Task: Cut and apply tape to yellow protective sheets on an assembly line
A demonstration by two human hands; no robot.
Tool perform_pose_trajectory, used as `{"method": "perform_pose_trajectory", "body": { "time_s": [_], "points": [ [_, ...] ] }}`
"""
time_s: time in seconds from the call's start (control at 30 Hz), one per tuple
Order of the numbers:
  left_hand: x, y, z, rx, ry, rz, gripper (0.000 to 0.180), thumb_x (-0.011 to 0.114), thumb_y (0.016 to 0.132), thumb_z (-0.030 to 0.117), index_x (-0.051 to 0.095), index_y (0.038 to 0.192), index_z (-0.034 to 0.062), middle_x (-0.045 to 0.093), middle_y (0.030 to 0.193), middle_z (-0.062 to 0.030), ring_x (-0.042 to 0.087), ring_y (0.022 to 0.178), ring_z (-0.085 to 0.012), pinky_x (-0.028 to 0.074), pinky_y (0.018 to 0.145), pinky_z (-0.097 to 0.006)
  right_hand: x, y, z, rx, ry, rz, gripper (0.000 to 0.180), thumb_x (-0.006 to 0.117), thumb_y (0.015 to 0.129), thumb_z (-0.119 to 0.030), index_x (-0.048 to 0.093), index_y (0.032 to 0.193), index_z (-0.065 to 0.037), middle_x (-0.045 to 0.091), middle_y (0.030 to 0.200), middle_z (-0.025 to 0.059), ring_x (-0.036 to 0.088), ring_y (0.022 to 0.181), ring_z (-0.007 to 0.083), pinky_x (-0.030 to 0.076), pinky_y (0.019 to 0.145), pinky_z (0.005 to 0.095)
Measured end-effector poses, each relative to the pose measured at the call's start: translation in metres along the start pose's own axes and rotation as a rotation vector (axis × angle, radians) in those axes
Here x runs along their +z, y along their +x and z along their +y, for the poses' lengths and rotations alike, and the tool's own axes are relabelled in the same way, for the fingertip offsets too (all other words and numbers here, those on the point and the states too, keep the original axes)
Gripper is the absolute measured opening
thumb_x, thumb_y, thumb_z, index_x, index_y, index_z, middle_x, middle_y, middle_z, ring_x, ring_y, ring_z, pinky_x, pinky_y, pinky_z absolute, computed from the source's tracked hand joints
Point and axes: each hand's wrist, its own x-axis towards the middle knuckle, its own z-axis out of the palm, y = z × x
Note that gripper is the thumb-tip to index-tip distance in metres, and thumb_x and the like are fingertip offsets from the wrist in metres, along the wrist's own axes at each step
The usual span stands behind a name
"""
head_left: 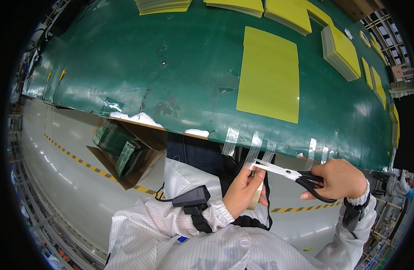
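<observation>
- Left hand point(244, 191) is wrapped around a roll of clear tape point(257, 196), below the near edge of the green bench point(126, 58); thumb and fingers pinch the pulled-out tape end.
- Tape strip point(253, 150) runs up from the left hand to the bench edge, where its top end is stuck down.
- Right hand point(338, 178) is clenched through the black handles of the scissors point(291, 173); blades point left, tips at the strip just above the left hand's fingers.
- Cannot tell whether the blades are through the tape yet.
- Several short tape strips point(231, 140) already hang off the bench edge on both sides of the one being cut.
- Yellow sheet point(270, 74) lies flat on the bench, just behind the strips.
- Stacks of yellow sheets point(341, 51) sit along the far and right side of the bench.
- Open cardboard box point(126, 150) with green contents sits on the floor under the bench, left of the person.
- Black device point(191, 197) is strapped at the left wrist over a white striped sleeve.
</observation>
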Motion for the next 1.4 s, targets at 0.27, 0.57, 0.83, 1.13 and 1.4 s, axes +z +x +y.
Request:
{"method": "perform_pose_trajectory", "body": {
  "time_s": [0.27, 0.57, 0.83, 1.13, 1.4],
  "points": [
    [-0.001, 0.001, -0.001, 0.002, -0.013, -0.018, 0.017, 0.046, 0.099, 0.023, 0.043, 0.105, 0.0071, 0.053, 0.074, -0.0070, 0.058, 0.058, -0.0174, 0.054, 0.056, -0.033, 0.002, -0.001, 0.009, -0.048, 0.018, 0.024, 0.069, 0.067, 0.065, -0.071, 0.065, 0.066, -0.002, 0.051, 0.047, 0.0108, 0.054, 0.046, 0.0317, 0.042, 0.046, 0.0382],
    [0.003, -0.010, 0.002, -0.049, 0.032, -0.041, 0.015, 0.046, 0.099, 0.021, 0.043, 0.105, 0.0079, 0.054, 0.073, -0.0067, 0.060, 0.061, -0.0178, 0.052, 0.059, -0.031, 0.019, -0.008, 0.019, -0.141, -0.022, 0.121, 0.066, 0.070, 0.062, -0.068, 0.062, 0.063, -0.003, 0.052, 0.049, 0.0120, 0.055, 0.048, 0.0342, 0.042, 0.047, 0.0386],
    [0.011, -0.019, -0.008, -0.074, 0.244, -0.360, 0.015, 0.045, 0.099, 0.015, 0.044, 0.109, 0.0045, 0.054, 0.073, -0.0030, 0.059, 0.062, -0.0105, 0.049, 0.061, -0.025, 0.056, -0.055, 0.048, -0.171, 0.146, 0.195, 0.075, 0.079, 0.047, -0.067, 0.058, 0.079, -0.003, 0.059, 0.065, 0.0104, 0.059, 0.062, 0.0324, 0.044, 0.057, 0.0367],
    [0.036, -0.026, 0.013, -0.185, 0.681, -0.646, 0.018, 0.048, 0.098, 0.022, 0.048, 0.107, 0.0069, 0.056, 0.074, -0.0020, 0.062, 0.064, -0.0105, 0.047, 0.061, -0.024, 0.140, -0.107, 0.100, -0.131, 1.199, 0.286, 0.071, 0.088, 0.055, -0.046, 0.047, 0.095, -0.004, 0.059, 0.092, 0.0078, 0.054, 0.081, 0.0201, 0.042, 0.075, 0.0329],
    [0.053, -0.012, 0.015, -0.189, 0.183, -1.020, 0.016, 0.038, 0.101, 0.014, 0.038, 0.116, 0.0090, 0.055, 0.078, -0.0081, 0.054, 0.059, -0.0100, 0.044, 0.058, -0.025, 0.195, -0.024, 0.022, -0.506, 1.827, 0.320, 0.038, 0.074, 0.070, -0.004, 0.040, 0.085, -0.009, 0.057, 0.120, 0.0207, 0.053, 0.094, 0.0166, 0.042, 0.087, 0.0307]
  ]
}}
